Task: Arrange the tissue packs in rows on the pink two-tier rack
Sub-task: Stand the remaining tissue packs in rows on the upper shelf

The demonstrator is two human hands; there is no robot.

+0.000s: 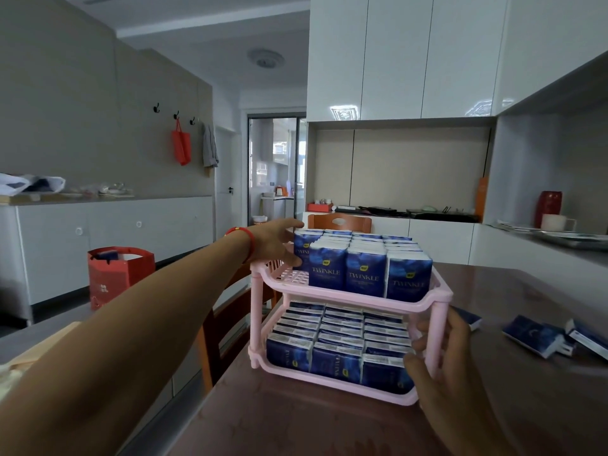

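Note:
The pink two-tier rack (332, 292) stands on the brown table, both tiers filled with upright dark blue tissue packs in rows. The top-tier packs (365, 274) show "TWINKLE" on their fronts; the lower-tier packs (335, 357) stand three across. My left hand (279, 243) reaches to the top tier's far left side and holds a tissue pack (301, 250) between thumb and fingers at the left row. My right hand (441, 350) grips the rack's front right post, thumb against the lower tier's front right pack.
Loose tissue packs (539, 337) lie on the table (296, 422) to the right of the rack. Wooden chairs (223, 327) stand left of and behind the table. A red bag (118, 274) sits on the floor at left. A counter runs along the right.

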